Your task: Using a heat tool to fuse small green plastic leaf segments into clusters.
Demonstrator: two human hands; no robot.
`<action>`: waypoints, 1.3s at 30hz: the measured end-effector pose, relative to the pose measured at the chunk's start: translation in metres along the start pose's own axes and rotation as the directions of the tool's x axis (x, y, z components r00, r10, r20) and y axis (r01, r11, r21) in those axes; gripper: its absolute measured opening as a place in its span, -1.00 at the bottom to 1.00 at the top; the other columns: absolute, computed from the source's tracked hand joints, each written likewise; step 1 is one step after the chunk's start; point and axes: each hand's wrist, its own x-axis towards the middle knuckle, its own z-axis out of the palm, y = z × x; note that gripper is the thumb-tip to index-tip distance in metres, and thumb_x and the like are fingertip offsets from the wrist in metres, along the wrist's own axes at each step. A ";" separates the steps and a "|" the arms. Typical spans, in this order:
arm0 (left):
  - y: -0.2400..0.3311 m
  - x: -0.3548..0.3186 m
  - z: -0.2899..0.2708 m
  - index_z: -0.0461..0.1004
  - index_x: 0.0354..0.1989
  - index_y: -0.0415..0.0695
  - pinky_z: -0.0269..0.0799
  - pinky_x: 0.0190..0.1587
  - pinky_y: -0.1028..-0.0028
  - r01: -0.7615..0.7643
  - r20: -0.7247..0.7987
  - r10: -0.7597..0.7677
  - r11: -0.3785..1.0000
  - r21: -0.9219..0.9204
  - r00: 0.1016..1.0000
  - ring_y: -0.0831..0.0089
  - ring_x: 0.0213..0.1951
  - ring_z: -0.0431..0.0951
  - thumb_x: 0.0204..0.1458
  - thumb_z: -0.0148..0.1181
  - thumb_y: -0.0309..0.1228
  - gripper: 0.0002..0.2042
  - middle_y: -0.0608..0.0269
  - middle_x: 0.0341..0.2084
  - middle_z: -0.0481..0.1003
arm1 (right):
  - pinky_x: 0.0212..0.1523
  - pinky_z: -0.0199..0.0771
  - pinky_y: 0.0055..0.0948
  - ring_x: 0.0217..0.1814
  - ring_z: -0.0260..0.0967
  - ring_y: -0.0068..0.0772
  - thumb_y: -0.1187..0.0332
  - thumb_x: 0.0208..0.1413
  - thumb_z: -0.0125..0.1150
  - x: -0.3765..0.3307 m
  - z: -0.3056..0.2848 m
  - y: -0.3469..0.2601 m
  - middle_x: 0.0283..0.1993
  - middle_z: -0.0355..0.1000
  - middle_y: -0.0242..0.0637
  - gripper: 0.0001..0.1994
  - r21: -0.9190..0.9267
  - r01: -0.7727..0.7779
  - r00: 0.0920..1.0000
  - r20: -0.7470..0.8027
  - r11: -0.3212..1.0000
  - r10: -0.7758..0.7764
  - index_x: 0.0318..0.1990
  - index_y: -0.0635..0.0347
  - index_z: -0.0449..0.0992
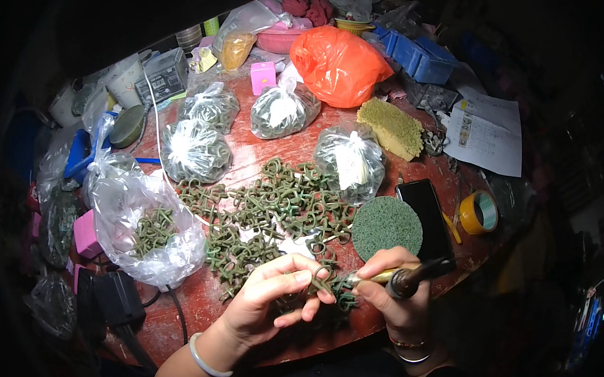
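My left hand pinches a small olive-green ring-shaped piece between thumb and fingers. From the other side, my right hand grips a pen-like tool with a brass-coloured barrel and dark handle. Its tip points left, close to the ring piece; whether they touch I cannot tell. Behind my hands spreads a heap of similar green pieces. A round, rough green disc lies just beyond my right hand, partly over a black phone.
An open plastic bag with green pieces stands left. Several tied bags sit behind the heap. Farther back are an orange-red bag, a yellow sponge-like block and a blue box. Yellow tape lies right; black cables run front left.
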 end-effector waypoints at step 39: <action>0.000 -0.002 0.015 0.38 0.05 -0.23 0.24 -0.51 0.71 -0.028 -0.113 0.067 0.949 0.314 0.991 0.62 -0.43 0.46 0.15 0.08 -0.44 -0.70 0.13 -0.23 0.55 | -0.39 0.33 -0.64 -0.43 0.37 -0.65 0.59 -0.05 0.26 0.006 -0.001 -0.012 -0.41 0.45 -0.34 -0.89 0.165 -0.126 0.990 -0.038 0.978 0.134 -0.33 0.33 0.50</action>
